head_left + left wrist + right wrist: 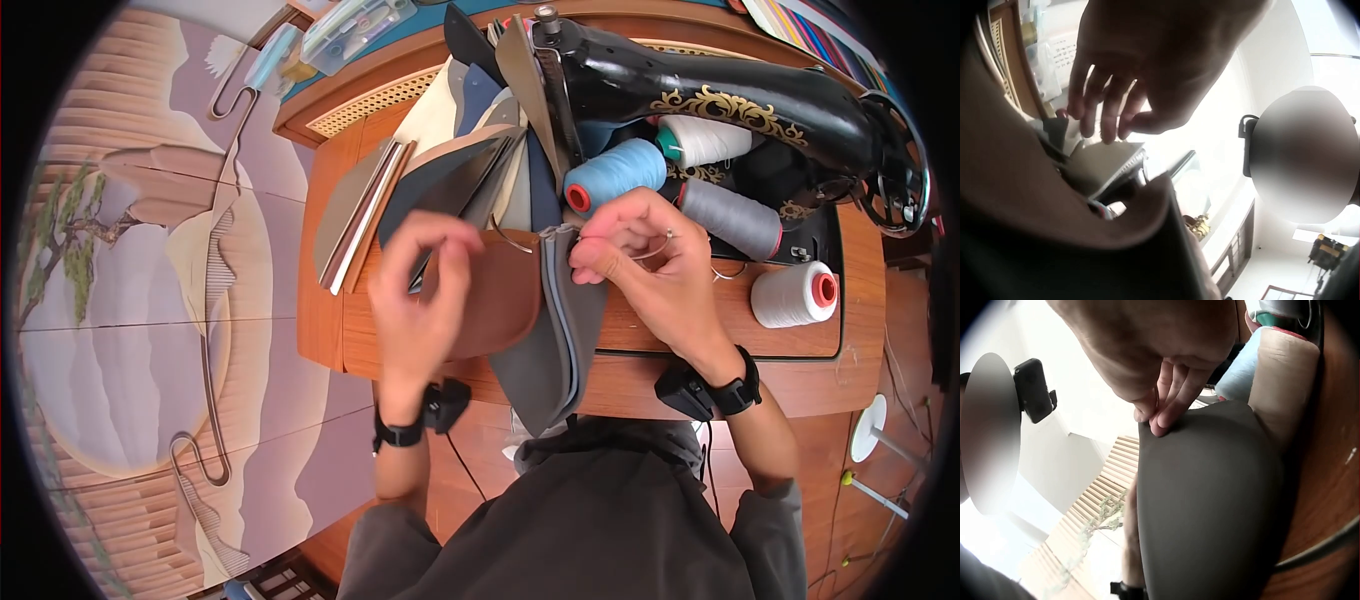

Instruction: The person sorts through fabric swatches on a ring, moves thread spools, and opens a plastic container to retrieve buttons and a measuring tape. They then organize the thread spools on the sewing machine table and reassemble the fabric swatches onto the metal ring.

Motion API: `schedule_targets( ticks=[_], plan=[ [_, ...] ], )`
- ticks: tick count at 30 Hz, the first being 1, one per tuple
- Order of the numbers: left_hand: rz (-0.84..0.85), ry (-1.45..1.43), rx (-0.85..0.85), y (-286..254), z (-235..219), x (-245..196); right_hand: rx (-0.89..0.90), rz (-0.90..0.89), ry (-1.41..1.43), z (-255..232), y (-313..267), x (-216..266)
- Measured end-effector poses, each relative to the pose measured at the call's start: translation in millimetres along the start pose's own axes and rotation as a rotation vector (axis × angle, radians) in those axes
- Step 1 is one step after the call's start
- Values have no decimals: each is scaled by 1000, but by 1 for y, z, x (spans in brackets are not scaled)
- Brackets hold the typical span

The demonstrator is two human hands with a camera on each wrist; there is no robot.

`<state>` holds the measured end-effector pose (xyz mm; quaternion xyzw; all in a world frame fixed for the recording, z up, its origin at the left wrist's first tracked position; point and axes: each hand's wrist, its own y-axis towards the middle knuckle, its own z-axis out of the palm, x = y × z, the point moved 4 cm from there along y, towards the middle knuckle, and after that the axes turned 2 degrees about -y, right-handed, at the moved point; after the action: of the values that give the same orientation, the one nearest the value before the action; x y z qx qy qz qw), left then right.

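In the head view, my right hand [650, 265] pinches the upper corner of a layered dark grey leather-like piece [570, 320]. The right wrist view shows thumb and fingertips at the edge of this smooth grey piece [1210, 487]. A thin pale thread [655, 250] loops by the right fingers. My left hand [430, 290], blurred, is raised left of the grey piece, over a brown rounded panel [495, 305]. In the left wrist view, the left fingers [1109, 119] bend downward with the thumb close to the index tip; I cannot tell whether they hold a thread. A thin curved strand [512, 235] shows between the hands.
Fanned panels [450, 170] lie behind the left hand. A black sewing machine [700, 80] stands at the back right. Before it lie blue [615, 175], white [705, 140] and grey [730, 218] thread cones. Another white cone [795, 295] is near the right table edge.
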<state>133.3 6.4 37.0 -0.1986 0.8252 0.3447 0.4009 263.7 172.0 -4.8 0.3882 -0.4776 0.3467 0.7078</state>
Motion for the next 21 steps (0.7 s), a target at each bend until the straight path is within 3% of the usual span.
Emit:
schedule_targets(
  ticks=[2,4,9,12,14,15,18,21],
  plan=[
    [-52,116,-5,21,-1,10,-26,23,82,1,1,-1],
    [17,377,39,38,5,22,1,48,85,0,1,-4],
    [-37,374,165,54,12,53,9,119,90,0,0,-3],
    [-25,344,49,50,3,45,10,84,71,0,0,-4],
    [-87,263,-209,39,-11,38,-8,55,50,-1,0,-5],
    [8,268,-248,34,-16,31,-9,56,50,-2,0,-5],
    [-30,169,-243,12,-13,6,-28,56,57,-1,-1,-6],
    [-96,87,-114,-3,-5,-3,14,55,69,-1,-1,-5]
  ],
)
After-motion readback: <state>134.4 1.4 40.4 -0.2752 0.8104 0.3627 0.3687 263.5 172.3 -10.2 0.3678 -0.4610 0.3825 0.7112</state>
